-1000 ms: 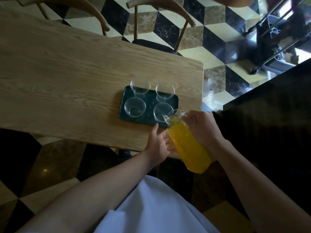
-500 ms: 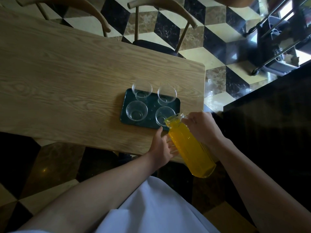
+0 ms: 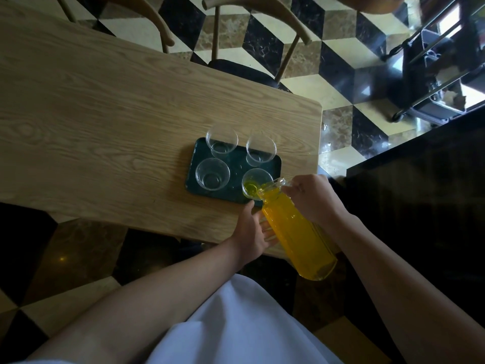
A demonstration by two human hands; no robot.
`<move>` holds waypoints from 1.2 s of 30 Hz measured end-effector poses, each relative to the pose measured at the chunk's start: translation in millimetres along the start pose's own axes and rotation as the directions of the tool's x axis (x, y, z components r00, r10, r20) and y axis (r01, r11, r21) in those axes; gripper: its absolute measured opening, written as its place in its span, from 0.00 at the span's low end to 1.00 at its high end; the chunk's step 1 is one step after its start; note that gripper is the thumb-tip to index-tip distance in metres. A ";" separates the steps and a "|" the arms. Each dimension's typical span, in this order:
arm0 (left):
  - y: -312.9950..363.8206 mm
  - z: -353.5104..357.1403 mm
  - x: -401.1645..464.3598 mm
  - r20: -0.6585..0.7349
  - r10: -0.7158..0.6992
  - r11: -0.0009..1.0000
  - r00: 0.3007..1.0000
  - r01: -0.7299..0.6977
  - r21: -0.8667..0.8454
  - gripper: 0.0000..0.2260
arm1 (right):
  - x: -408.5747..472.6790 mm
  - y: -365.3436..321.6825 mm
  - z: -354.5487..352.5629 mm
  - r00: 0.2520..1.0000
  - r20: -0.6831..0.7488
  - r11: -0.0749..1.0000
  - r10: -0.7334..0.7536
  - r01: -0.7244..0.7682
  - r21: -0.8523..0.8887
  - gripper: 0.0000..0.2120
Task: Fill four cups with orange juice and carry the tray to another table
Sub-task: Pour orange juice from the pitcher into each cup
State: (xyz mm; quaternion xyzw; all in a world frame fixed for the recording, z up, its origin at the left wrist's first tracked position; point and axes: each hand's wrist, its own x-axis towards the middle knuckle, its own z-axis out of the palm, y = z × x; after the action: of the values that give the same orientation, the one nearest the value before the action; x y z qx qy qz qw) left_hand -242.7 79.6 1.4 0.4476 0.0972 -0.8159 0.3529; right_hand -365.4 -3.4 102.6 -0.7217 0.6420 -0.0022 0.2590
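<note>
Jug (image 3: 296, 232) is tilted at lower right of center, mouth over the near-right cup (image 3: 256, 183); juice is just starting to pool in it. Right hand (image 3: 312, 199) is curled round the jug's neck and handle end; left hand (image 3: 253, 229) lies under the jug's side with fingers fairly straight, propping it, not gripping.

We judge the jug near full, so heavy, with load shifting as it drains. It looks like smooth glass or clear plastic and could be slick, so we'd keep 2 hands on it. The other 3 cups (image 3: 212, 174) are empty, thin and clear, probably light and easy to tip with the jug lip.

Tray (image 3: 236, 164) sits mid-frame on the desk (image 3: 105, 127), its near-right corner close to the desk's near edge, its right end near the desk's right end. With 4 filled cups it'll be sloshy; we'd take it by both short ends and keep it level.

Room: open desk to the left of frame. Chair (image 3: 252, 35) behind the desk at top, dark counter (image 3: 420, 193) at right; we cannot tell how wide the gap beside it is.
</note>
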 end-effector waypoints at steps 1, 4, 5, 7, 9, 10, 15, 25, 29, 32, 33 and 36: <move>0.4 0.6 0.2 -0.004 -0.004 1.000 1.000 0.004 -0.008 0.30 | 0.3 0.1 -0.3 1.000 0.001 1.000 0.000 0.000 0.004 0.18; 0.4 0.9 2.3 -0.003 -0.009 1.000 1.000 0.009 -0.025 0.29 | 0.4 0.8 -1.7 1.000 0.005 1.000 0.013 -0.013 0.022 0.19; 0.1 0.8 2.8 -0.001 -0.010 1.000 1.000 0.010 -0.025 0.29 | 0.3 1.2 -2.0 1.000 0.006 1.000 0.012 -0.012 0.021 0.19; -0.5 0.5 3.8 0.006 -0.012 0.999 1.000 0.012 -0.030 0.28 | 0.9 1.0 -3.2 1.000 0.013 1.000 0.010 -0.010 0.017 0.19; -0.5 0.2 3.7 0.023 -0.012 0.999 1.000 0.013 -0.041 0.25 | 2.3 0.1 -4.7 1.000 0.018 1.000 0.011 -0.011 0.016 0.19; 0.4 0.9 3.2 0.030 -0.009 0.999 1.000 0.011 -0.047 0.24 | 2.9 -0.9 -5.7 1.000 0.020 1.000 0.014 -0.014 0.014 0.19; 5.3 4.5 -2.9 0.050 0.007 0.999 0.999 -0.005 -0.047 0.20 | 5.5 -3.7 -7.9 1.000 0.008 1.000 0.006 -0.006 0.015 0.20; 7.6 3.0 -3.6 0.041 0.002 1.000 0.999 -0.001 -0.011 0.24 | 6.9 -8.2 -7.6 1.000 0.024 1.000 0.001 -0.001 -0.002 0.20; 8.4 -0.1 -4.5 0.052 0.012 1.000 0.999 -0.012 -0.008 0.23 | 7.1 -10.8 -7.1 0.999 0.034 1.000 0.009 -0.009 -0.009 0.19; 8.0 -0.9 -4.1 0.045 0.020 1.000 0.999 -0.020 0.011 0.22 | 7.7 -11.2 -5.1 0.999 0.034 1.000 0.020 -0.020 -0.009 0.19; 7.7 -0.7 -4.0 0.039 0.019 1.000 0.999 -0.020 0.016 0.22 | 7.7 -11.2 -4.3 0.999 0.033 1.000 0.025 -0.024 -0.008 0.18; 7.0 -2.5 -3.7 0.028 0.025 1.000 0.999 -0.026 0.018 0.22 | 7.0 -11.0 -2.1 0.999 0.034 0.999 0.039 -0.040 0.004 0.17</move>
State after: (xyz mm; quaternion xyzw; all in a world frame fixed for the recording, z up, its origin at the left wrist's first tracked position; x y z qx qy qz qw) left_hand -235.0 77.4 4.0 0.4405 0.0792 -0.8184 0.3605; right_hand -354.7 -10.2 106.3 -0.7082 0.6517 0.0137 0.2712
